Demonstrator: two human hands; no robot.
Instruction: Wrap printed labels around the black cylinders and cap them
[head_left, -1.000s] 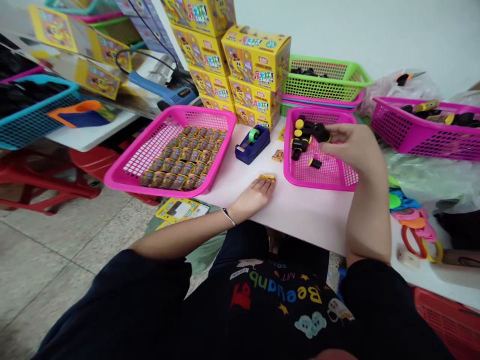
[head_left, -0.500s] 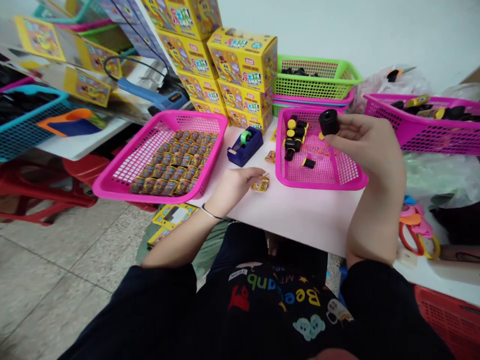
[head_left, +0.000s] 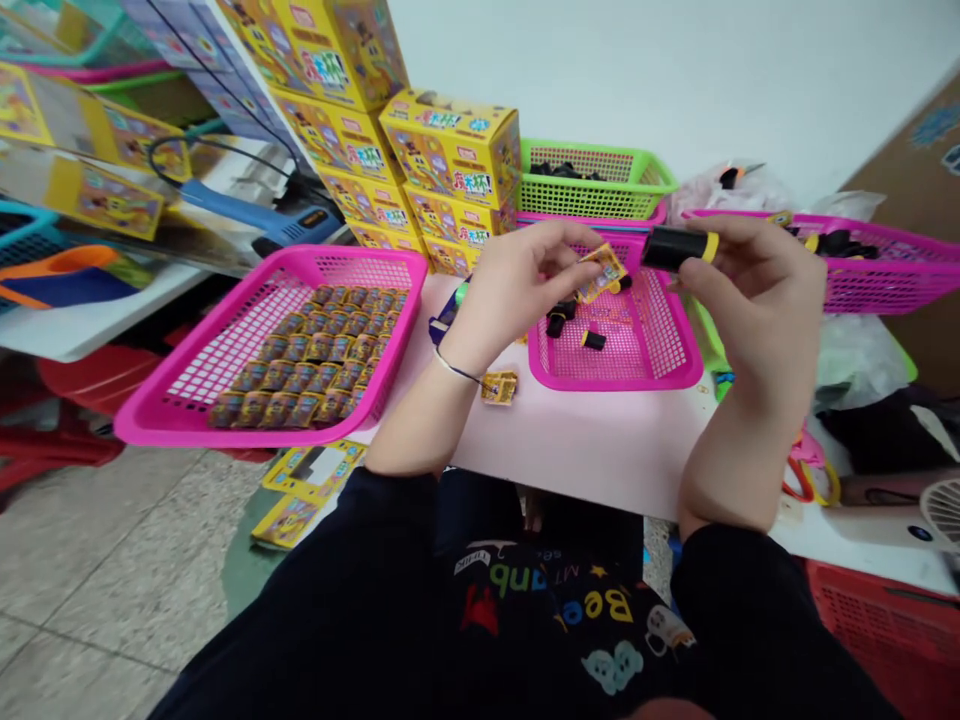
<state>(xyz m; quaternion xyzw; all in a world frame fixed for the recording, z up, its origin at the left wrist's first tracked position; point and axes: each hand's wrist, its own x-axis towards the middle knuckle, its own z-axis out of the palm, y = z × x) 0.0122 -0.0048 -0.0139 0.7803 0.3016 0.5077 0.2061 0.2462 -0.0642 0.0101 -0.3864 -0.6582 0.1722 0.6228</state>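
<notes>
Pinched in my left hand (head_left: 529,285) is a small yellow printed card (head_left: 602,273), raised above the near pink basket. My right hand (head_left: 765,290) grips a black plastic cup with a yellow rim (head_left: 679,247), tilted on its side and pointing toward the card. A narrow space separates card and cup. Below them, the small pink basket (head_left: 615,382) holds several more black pieces with yellow ends (head_left: 593,341). A little stack of yellow cards (head_left: 499,387) lies on the white table (head_left: 570,440), beneath my left wrist.
On the left, a large pink basket (head_left: 139,410) holds rows of wrapped cups (head_left: 300,375). Yellow printed boxes (head_left: 450,150) stand stacked behind. A blue tape dispenser (head_left: 442,325) is partly hidden by my left arm. A green basket (head_left: 600,185) and another pink basket (head_left: 877,270) stand farther back.
My left hand has lifted a yellow card from the table stack and moved up and right. The cup in my right hand has turned onto its side. The view has shifted.
</notes>
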